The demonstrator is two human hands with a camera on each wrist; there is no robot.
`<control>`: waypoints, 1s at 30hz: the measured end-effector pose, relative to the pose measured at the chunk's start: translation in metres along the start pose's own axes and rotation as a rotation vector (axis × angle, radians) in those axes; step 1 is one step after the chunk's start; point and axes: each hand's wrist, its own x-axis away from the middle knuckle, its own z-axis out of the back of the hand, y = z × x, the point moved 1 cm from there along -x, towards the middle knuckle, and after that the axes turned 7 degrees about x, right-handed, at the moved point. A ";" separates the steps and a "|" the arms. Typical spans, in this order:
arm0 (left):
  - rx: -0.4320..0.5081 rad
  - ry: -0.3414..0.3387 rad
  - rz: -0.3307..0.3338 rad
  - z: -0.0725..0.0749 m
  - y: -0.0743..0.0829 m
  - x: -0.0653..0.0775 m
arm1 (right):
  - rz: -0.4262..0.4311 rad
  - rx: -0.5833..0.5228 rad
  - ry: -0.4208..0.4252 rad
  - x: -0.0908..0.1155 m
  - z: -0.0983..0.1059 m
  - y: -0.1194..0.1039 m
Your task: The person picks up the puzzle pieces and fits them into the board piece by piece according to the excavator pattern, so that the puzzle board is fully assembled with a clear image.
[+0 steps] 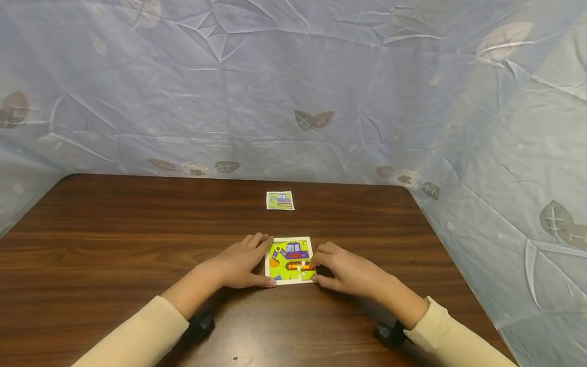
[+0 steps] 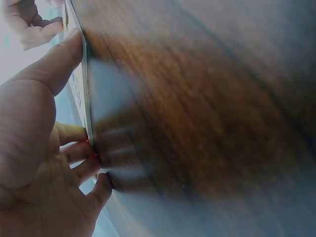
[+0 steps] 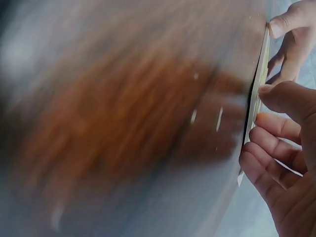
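A small jigsaw puzzle (image 1: 285, 274) in a white-edged square tray lies flat on the table, showing a purple excavator on green. White gaps run between pieces around its orange track. My left hand (image 1: 240, 261) holds the tray's left side, thumb at the near corner and fingers by the far corner. In the left wrist view that thumb (image 2: 64, 57) rests on the tray's rim. At the right side, my right hand (image 1: 346, 270) has curled fingers and thumb on a lower-right puzzle piece (image 1: 306, 275). Its fingertips (image 3: 249, 153) meet the tray's edge in the right wrist view.
Beyond the puzzle, a small picture card (image 1: 280, 201) with the same excavator lies on the brown wooden table (image 1: 137, 229). A pale leaf-patterned curtain (image 1: 275, 92) hangs behind the table and along its right side. Black wrist straps show below both sleeves.
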 end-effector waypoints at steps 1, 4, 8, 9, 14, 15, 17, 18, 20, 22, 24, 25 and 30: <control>0.001 0.000 0.001 0.000 0.000 0.000 | 0.001 0.003 0.000 -0.001 0.000 -0.001; 0.004 0.003 -0.002 0.000 0.000 0.000 | -0.001 0.011 -0.001 -0.003 0.000 -0.003; -0.001 0.006 -0.012 0.000 0.000 -0.001 | -0.001 0.017 -0.001 -0.005 0.001 -0.005; -0.001 0.007 -0.013 0.000 -0.001 -0.001 | -0.002 0.016 -0.003 -0.006 0.001 -0.005; -0.001 0.003 -0.011 0.000 -0.001 -0.001 | -0.009 0.015 -0.020 -0.009 0.002 -0.007; -0.001 0.003 -0.010 0.000 -0.001 -0.001 | -0.008 0.015 -0.023 -0.010 0.002 -0.007; -0.002 0.004 -0.012 0.000 -0.001 0.000 | -0.007 0.017 -0.028 -0.011 0.003 -0.008; -0.002 0.004 -0.012 0.000 -0.001 0.000 | -0.007 0.018 -0.031 -0.011 0.003 -0.008; -0.004 0.006 -0.014 0.000 -0.001 0.000 | -0.006 0.020 -0.039 -0.012 0.003 -0.008; -0.006 0.007 -0.017 0.000 -0.001 0.000 | -0.007 0.026 -0.047 -0.014 0.003 -0.008; -0.008 0.009 -0.020 0.000 -0.001 0.000 | -0.010 0.033 -0.052 -0.015 0.004 -0.009; -0.010 0.010 -0.021 0.000 -0.001 -0.001 | -0.015 0.038 -0.053 -0.015 0.005 -0.010; -0.012 0.012 -0.022 -0.001 -0.002 -0.002 | -0.066 0.053 -0.066 -0.017 0.009 -0.012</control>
